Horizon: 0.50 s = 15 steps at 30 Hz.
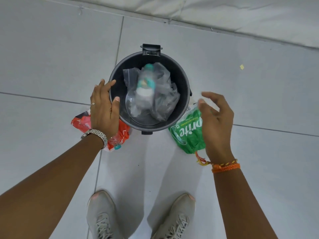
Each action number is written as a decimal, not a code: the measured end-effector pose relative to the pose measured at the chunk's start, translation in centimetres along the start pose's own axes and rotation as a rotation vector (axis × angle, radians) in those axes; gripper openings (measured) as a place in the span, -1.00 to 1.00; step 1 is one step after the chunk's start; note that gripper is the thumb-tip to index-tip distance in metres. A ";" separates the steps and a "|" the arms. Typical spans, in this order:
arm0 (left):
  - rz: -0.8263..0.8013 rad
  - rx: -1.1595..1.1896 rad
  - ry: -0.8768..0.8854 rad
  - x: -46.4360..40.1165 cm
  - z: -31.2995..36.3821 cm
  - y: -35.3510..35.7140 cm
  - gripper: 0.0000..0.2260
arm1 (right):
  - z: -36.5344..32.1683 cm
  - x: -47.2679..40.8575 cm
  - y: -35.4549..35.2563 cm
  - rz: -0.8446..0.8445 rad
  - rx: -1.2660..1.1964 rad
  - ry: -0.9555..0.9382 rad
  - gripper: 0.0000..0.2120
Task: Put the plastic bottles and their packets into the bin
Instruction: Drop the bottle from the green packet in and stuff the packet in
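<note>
Both hands are empty and spread. The left hand (103, 107) hangs over the near-left rim of the bin (181, 78), fingers splayed, gripping nothing; whether it touches the rim cannot be told. The right hand (216, 121) hovers over the right part of the green packet (187, 130), fingers curled wide apart, not yet closed on it.

One clear bottle (144, 87) with a teal cap lies inside the bin, within a transparent packet (164, 99).

Outstanding items: the green packet lies on the floor just beside the bin's near-right side; a red packet (81, 122) lies near-left, partly under the left hand, with a small bottle (115, 141) at its near end.

Judgement: first item binned, second pickup in hand. The next move calls for the right hand to close on the green packet, lift it, and release over the bin's opening. The crumpled film may slip.
</note>
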<state>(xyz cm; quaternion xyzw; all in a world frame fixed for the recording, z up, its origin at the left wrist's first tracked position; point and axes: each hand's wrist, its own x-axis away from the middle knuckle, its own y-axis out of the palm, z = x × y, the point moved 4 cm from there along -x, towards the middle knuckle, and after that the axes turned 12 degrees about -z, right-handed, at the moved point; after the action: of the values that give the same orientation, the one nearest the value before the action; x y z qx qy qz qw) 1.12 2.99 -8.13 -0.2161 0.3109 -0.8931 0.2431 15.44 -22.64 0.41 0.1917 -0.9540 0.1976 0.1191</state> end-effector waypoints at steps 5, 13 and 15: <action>0.005 0.015 0.007 0.0 -0.2 0.1 -0.56 | 11.4 -0.5 -1.4 0.067 0.239 0.302 -0.76; 0.024 0.026 -0.003 0.0 -0.1 0.4 -0.54 | 18.3 -0.3 4.4 -0.518 1.137 0.287 -0.22; 0.026 0.029 0.004 0.0 -0.3 0.4 -0.55 | 19.1 -0.4 4.9 -0.507 1.210 0.292 -0.35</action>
<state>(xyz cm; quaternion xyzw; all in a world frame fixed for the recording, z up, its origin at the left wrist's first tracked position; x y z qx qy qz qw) 1.09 2.85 -8.56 -0.2068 0.3013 -0.8946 0.2573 10.86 -26.43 -18.40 0.4140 -0.5746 0.6874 0.1611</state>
